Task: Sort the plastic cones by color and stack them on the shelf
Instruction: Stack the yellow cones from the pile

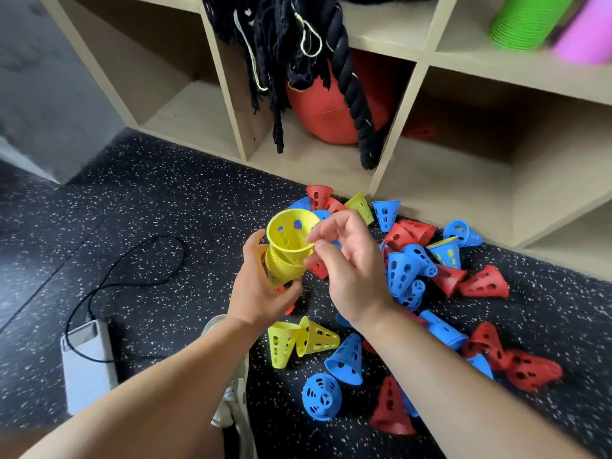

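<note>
A grey box [87,359] with a black cable lies on the speckled floor [149,200]. The left hand [261,289] grips a stack of yellow cones [288,250] from below, its mouth turned up, above the floor. The right hand [351,263] pinches the stack's top rim. Red, blue and yellow loose cones [404,266] lie scattered on the floor before the shelf [440,180].

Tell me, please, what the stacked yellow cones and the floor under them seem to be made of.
The yellow cones look like thin moulded plastic, smooth with a slight sheen; slots pierce their walls. The floor is probably matte black rubber matting flecked white; seams run across it.
</note>
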